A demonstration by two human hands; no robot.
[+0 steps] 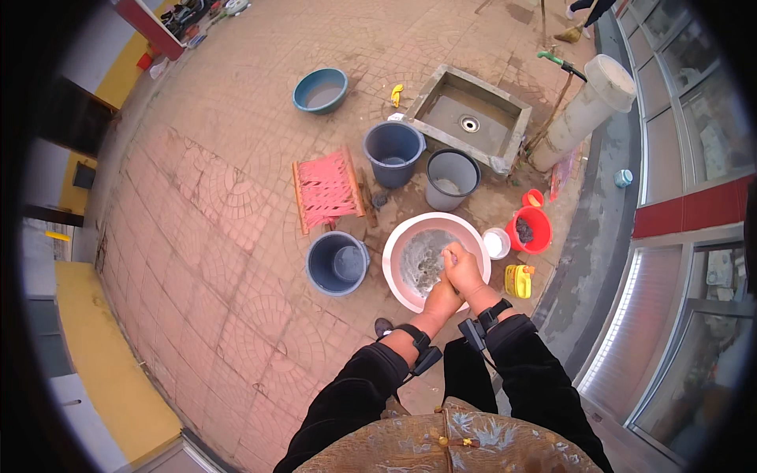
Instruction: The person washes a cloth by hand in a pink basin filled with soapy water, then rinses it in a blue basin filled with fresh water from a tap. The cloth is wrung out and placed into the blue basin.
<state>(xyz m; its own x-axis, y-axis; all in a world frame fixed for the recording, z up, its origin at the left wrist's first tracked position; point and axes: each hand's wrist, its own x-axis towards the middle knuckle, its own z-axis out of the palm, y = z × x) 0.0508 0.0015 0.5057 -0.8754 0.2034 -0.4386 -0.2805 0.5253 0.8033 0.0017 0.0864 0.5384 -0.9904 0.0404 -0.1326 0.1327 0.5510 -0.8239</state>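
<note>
A pale pink plastic basin stands on the paving before me, with cloudy, foamy water inside. Over its near right side my two hands meet. The fingers of my right hand are curled in a fist. My left hand is pressed against it from below and to the left, its fingers mostly hidden. Whether anything small is clasped between them is not visible. Right of the basin are a clear tub of white powder, a red bucket with dark contents and a yellow bottle with an orange cap.
Grey buckets surround the basin's far and left sides. Beyond them are a folding stool with pink webbing, a concrete sink, a teal basin and a thick pipe. Someone's legs show beside a broom.
</note>
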